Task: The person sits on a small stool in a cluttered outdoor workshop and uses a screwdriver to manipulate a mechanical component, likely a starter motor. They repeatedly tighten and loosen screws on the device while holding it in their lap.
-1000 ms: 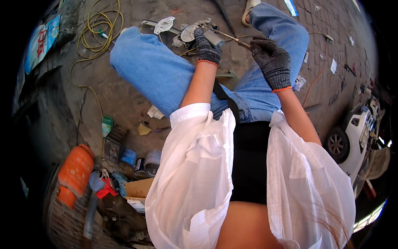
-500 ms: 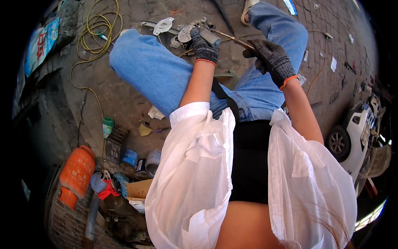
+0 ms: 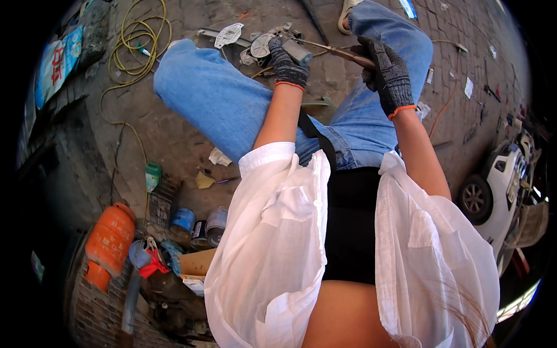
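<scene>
Head view: the right grey-gloved hand clasps a slim brown-handled tool, pointing left toward the grey metal mechanism the left grey-gloved hand grips.

I'm standing in what is looking like a vehicle workshop. A white car is sitting at the right, its dark wheel showing; grimy brick paving is stretching underfoot, and paper scraps are littering it. A yellow hose or cable is lying coiled at the far left, while an orange gas cylinder and several cans are crowding the near left.
</scene>
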Available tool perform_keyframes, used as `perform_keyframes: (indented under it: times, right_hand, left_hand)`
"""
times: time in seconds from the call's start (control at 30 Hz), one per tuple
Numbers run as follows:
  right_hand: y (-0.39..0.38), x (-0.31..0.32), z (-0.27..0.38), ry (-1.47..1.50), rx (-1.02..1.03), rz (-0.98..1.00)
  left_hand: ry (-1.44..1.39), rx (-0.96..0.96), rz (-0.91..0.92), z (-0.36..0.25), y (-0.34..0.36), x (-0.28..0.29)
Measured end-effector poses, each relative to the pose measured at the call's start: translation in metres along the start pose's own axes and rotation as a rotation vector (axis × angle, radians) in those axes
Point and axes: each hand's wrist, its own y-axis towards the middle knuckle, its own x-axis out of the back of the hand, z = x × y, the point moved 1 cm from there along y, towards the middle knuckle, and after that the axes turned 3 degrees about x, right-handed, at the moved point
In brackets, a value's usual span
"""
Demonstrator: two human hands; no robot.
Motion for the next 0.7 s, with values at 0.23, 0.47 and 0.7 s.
perform_keyframes:
  times: [0.23, 0.47, 0.7]
  right_hand:
    - [-0.007, -0.005, 0.009, -0.450, 0.179, -0.023]
    - [-0.009, -0.003, 0.003, -0.849, 0.780, -0.093]
    - [-0.009, -0.013, -0.011, -0.626, 0.680, -0.164]
  left_hand:
    - [0.016, 0.037, -0.067, 0.001, -0.001, -0.002]
    - [0.001, 0.023, -0.013, 0.000, 0.015, 0.008]
    - [0.036, 0.000, -0.056, 0.000, -0.002, -0.002]
